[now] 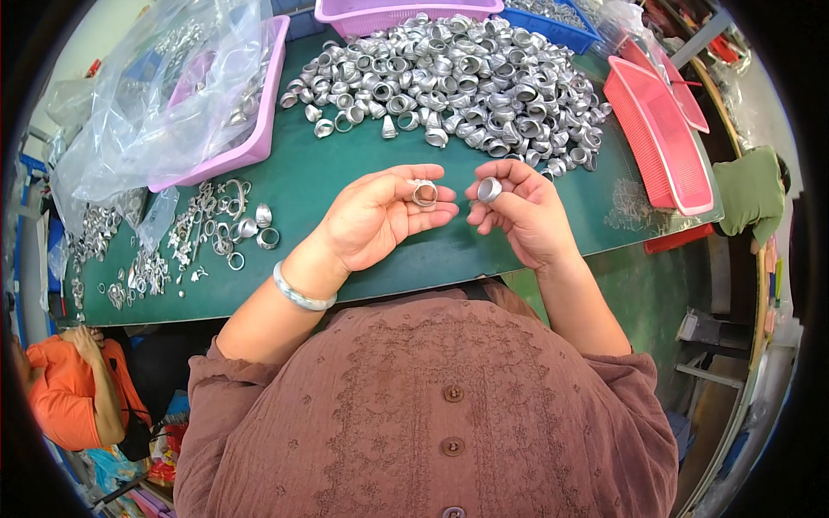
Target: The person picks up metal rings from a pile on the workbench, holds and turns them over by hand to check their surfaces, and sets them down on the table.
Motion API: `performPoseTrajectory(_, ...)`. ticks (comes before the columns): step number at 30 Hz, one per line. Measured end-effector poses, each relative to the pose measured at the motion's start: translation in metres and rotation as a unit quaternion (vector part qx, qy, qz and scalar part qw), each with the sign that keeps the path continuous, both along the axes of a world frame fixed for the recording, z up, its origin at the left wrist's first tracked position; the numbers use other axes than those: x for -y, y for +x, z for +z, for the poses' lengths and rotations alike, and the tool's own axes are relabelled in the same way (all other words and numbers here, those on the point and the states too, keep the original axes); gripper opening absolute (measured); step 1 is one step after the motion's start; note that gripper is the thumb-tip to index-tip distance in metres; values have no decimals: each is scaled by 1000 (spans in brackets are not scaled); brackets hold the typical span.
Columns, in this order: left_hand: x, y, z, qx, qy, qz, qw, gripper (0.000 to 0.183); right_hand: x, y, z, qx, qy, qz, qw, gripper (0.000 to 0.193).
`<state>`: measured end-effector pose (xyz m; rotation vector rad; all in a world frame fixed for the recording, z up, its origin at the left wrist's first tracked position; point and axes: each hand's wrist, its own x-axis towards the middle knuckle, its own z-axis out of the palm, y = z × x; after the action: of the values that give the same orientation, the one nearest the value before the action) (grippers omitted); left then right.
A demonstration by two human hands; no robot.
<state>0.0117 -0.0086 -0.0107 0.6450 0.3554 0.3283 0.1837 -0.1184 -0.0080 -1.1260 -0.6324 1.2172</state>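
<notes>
My left hand (376, 216) is turned palm up over the near part of the green table (302, 207). Between its thumb and fingers it pinches a silver-coloured ring (424, 193), with the hole facing me. Close by on the right, my right hand (528, 211) grips another silver ring (489, 189) between thumb and forefinger. The two rings are apart. Beyond both hands lies a large heap of similar silver rings (466, 78), with a few loose ones along its near edge.
A purple basket (263, 129) under clear plastic bags (147, 112) stands at left. Small metal pieces (207, 216) lie before it. A pink-red basket (661, 138) sits at right, a blue one (570, 34) at the back. People in orange (73, 393) and green (749, 194) are nearby.
</notes>
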Motion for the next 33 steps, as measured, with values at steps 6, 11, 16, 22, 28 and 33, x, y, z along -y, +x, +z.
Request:
performPoseTrajectory(6, -2, -3, -2, 32, -28, -18, 999, 37, 0, -1, 4, 7, -8, 9, 1000, 34)
performPoseTrajectory(11, -2, -3, -1, 29, -30, -1, 999, 37, 0, 0, 8, -51, 2, 24, 998, 32)
performPoseTrajectory(16, -2, -4, -1, 29, -34, -1, 999, 36, 1, 3, 6, -47, -16, 45, 998, 31)
performPoseTrajectory(22, -4, -4, -4, 51, -38, -7, 998, 35, 0, 3, 4, -62, -26, 48, 997, 28)
performPoseTrajectory(28, -3, -3, -3, 47, -20, -18, 999, 34, 1, 5, -2, -96, -16, 66, 993, 28)
performPoseTrajectory(33, 6, 1, -4, -72, 234, 83, 966, 41, 1, 6, -2, -154, 2, 83, 985, 28)
